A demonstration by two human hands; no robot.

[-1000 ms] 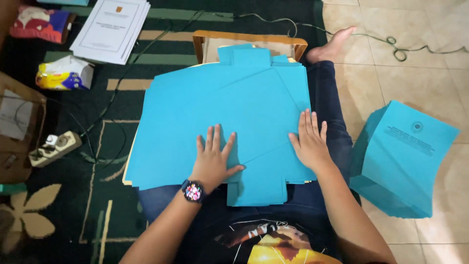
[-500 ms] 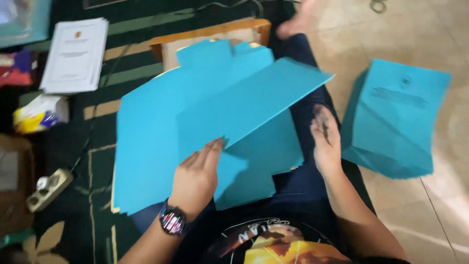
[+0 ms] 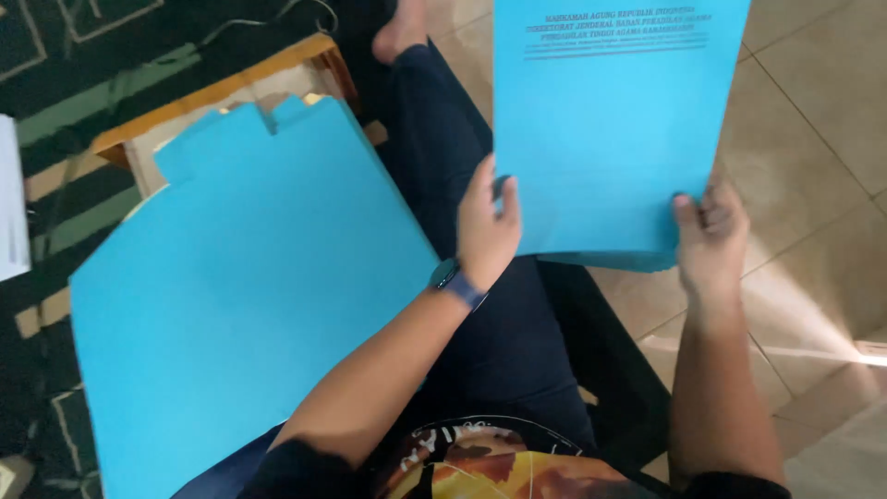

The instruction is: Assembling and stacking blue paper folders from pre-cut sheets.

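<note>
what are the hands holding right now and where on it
Both hold the stack of light blue printed card folders by its bottom edge: left hand at the lower left corner, right hand at the lower right, thumbs on top.

Person: dark navy trousers (image 3: 480, 305), black T-shirt with orange-yellow printed graphic (image 3: 462, 467), blue-strapped wristwatch (image 3: 459, 286) on left wrist, bare feet.

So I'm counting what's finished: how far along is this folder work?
One large blue cut sheet lies flat and unfolded across the left leg, tabs showing. Both hands, left hand and right hand, hold a printed blue folder stack by its lower edge. No finished pile is in view.
</note>
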